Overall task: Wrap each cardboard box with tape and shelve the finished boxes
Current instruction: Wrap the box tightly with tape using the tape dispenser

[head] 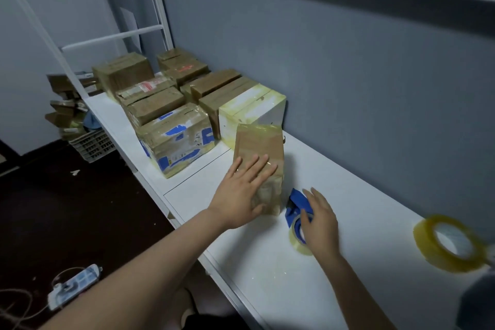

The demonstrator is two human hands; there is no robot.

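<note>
Head view: my flat left hand (242, 190) presses the taped brown cardboard box (258, 142), my right hand (320, 222) covers the blue tape dispenser (296, 199), grip unclear

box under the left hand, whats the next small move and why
Probably slide the box left to join the wrapped boxes: it already looks glossy and wrapped, the left hand lies flat on it, and the right hand only rests on the dispenser.
</note>
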